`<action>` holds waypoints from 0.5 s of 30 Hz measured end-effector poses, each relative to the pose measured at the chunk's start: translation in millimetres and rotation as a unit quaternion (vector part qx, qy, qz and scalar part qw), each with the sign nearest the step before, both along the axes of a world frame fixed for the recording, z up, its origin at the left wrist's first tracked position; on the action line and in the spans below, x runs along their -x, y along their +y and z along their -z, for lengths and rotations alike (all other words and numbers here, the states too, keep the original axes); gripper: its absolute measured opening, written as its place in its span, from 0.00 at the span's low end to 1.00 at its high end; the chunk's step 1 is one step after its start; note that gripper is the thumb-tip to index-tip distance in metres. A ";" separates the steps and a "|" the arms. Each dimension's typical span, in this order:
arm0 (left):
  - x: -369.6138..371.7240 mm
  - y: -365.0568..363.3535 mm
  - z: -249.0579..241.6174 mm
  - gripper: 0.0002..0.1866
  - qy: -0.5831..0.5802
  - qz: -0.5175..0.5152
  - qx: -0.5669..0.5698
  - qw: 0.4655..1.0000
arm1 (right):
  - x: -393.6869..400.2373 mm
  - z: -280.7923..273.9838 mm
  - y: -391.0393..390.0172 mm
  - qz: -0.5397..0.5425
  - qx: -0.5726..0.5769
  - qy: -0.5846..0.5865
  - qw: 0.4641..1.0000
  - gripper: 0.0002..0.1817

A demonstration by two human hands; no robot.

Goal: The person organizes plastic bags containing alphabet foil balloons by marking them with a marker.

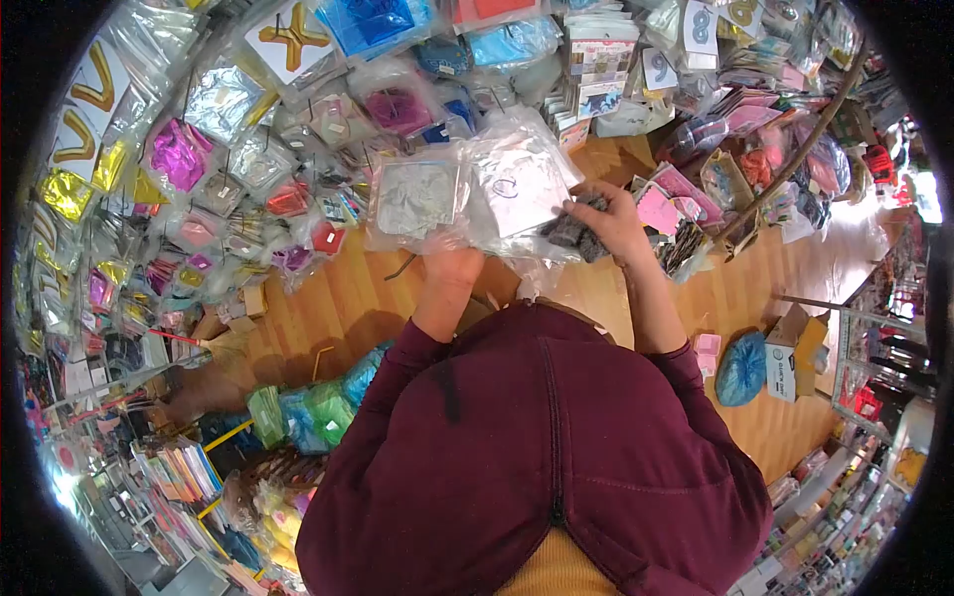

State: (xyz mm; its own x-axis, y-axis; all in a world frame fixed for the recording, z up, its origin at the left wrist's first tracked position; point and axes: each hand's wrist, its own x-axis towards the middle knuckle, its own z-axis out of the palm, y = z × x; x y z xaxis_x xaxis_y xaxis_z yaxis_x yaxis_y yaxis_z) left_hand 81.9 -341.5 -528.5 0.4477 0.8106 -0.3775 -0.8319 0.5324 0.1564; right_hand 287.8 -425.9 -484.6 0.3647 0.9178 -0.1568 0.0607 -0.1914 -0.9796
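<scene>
The left arm [425, 323] and right arm [658, 318] both reach forward, with bare wrists. The left hand [455, 261] has fingers that are hard to see. The right hand [614, 223] bends inward, its fingers curled.

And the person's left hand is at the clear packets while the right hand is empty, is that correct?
Not quite: the right hand isn't empty. The head view shows a dark grey item in its fingers, too unclear to name. The left hand is indeed at the clear packets.
</scene>
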 end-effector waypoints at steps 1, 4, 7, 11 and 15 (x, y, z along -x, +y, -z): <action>-0.7 -2.3 -4.0 0.17 0.022 0.002 -0.004 1.000 | 1.7 0.0 -0.2 -0.004 0.001 0.001 1.000 0.09; -0.2 -6.8 -9.3 0.17 0.087 -0.007 0.009 0.996 | 4.9 -3.1 -1.0 -0.063 -0.009 0.010 0.998 0.06; -0.5 -8.3 -4.6 0.18 0.134 -0.005 -0.008 0.991 | 9.5 -20.8 2.7 -0.041 0.004 0.132 0.990 0.04; -3.4 -6.2 18.1 0.19 0.196 0.106 -0.164 0.961 | 41.6 -71.9 30.3 -0.267 -0.125 0.090 0.951 0.10; -21.2 -14.9 4.9 0.19 -0.086 0.067 -0.157 0.982 | 67.9 -88.7 55.8 -0.295 -0.199 -0.089 0.930 0.12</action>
State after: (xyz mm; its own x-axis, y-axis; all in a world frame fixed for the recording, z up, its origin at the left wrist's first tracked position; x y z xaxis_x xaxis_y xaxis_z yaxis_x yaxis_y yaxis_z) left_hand 103.1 -356.3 -533.4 0.5929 0.8048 -0.0278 -0.7866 0.5862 0.1938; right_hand 219.9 -370.1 -395.9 -0.2341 0.9389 0.2522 0.2090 0.3019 -0.9302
